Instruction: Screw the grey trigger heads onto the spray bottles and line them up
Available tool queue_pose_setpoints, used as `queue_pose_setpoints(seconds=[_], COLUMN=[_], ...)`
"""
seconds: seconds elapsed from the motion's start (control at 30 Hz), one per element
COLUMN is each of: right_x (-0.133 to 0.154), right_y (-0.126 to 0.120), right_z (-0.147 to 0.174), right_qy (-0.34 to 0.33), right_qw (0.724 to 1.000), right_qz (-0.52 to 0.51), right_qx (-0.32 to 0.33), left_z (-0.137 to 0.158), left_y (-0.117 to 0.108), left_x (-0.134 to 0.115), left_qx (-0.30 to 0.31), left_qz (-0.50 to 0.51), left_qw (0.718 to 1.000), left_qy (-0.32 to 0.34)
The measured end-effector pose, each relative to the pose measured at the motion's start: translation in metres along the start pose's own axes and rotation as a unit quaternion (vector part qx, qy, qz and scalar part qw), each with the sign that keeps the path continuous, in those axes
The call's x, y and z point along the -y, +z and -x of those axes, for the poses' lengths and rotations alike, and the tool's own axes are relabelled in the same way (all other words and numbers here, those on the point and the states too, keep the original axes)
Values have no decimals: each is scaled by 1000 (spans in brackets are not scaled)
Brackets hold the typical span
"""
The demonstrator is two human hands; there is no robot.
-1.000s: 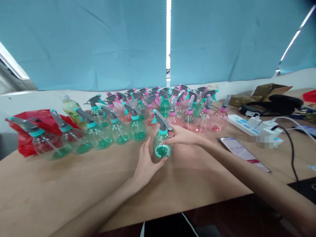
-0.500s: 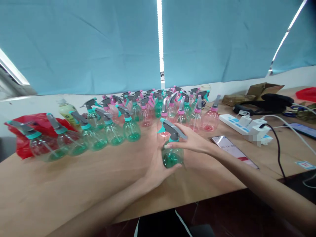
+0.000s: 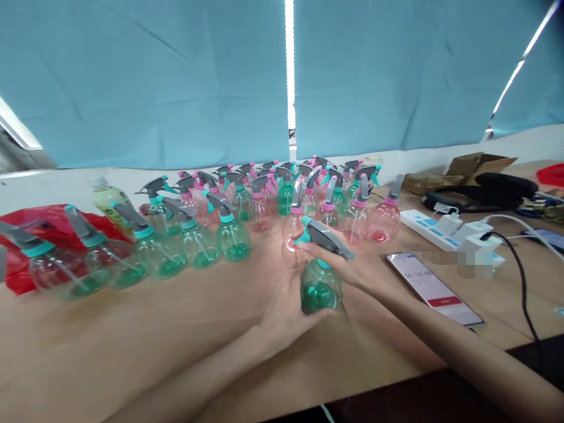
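Observation:
A green spray bottle (image 3: 321,291) with a grey-and-turquoise trigger head (image 3: 326,238) stands near the front of the table, between my two hands. My left hand (image 3: 284,314) is wrapped around the lower body, its thumb across the front. Up at the neck, my right hand (image 3: 343,269) grips the bottle just beneath the trigger head; part of its fingers is hidden behind the head. Just behind my hands is a pink spray bottle (image 3: 296,222). To the left runs a row of green spray bottles, the nearest of them (image 3: 234,239) apart from my left hand.
Many more pink and green spray bottles (image 3: 259,211) crowd the table's back. A red plastic bag (image 3: 57,214) and a yellowish bottle (image 3: 110,202) lie left. Rightward are a phone (image 3: 434,288), a white power strip (image 3: 423,228) with cables, headphones (image 3: 484,191) and a cardboard box (image 3: 478,167).
The trigger head has turned, its grey back end now lower and further right. My right fingers have shifted at the neck. My view has moved slightly, and the left hand keeps its hold.

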State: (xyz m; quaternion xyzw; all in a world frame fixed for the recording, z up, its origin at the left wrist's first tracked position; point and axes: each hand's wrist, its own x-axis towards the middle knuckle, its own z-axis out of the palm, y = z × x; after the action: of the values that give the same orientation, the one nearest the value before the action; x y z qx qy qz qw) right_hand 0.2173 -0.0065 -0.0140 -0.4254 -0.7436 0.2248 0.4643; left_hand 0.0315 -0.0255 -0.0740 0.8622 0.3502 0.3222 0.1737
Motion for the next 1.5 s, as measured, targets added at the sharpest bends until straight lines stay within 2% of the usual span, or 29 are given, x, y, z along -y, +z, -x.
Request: queue_pose_setpoints(seconds=[0.1, 0.2, 0.33, 0.5, 0.63, 0.8, 0.93, 1.27, 1.5], right_x=[5, 12, 17, 9, 2, 2, 4, 39, 36], right_y=[5, 10, 18, 28, 32, 30, 29, 30, 31], right_z=[-8, -17, -28, -38, -43, -42, -42, -48, -50], right_qy=[18, 23, -4, -37, -30, -16, -9, 38, 32], right_qw=[999, 999, 995, 989, 989, 992, 993, 993, 992], right_qz=[3, -9, -86, -134, -141, -118, -116, -112, -118], right_qx=[-42, -45, -40, -42, -25, -41, -18, 8, 11], left_z=[10, 21, 31, 32, 31, 34, 35, 35, 35], left_y=[-11, -24, -35, -33, -29, -29, -31, -30, -31], left_x=[15, 27, 35, 37, 37, 38, 39, 38, 38], left_qx=[17, 33, 57, 56, 60, 62, 63, 61, 73], left_qz=[-128, -222, -272, -311, -322, -308, -296, -271, -280], left_qw=[991, 974, 960, 949, 945, 949, 953, 959, 956], left_qy=[21, 15, -5, -24, -25, -27, -25, -58, -49])
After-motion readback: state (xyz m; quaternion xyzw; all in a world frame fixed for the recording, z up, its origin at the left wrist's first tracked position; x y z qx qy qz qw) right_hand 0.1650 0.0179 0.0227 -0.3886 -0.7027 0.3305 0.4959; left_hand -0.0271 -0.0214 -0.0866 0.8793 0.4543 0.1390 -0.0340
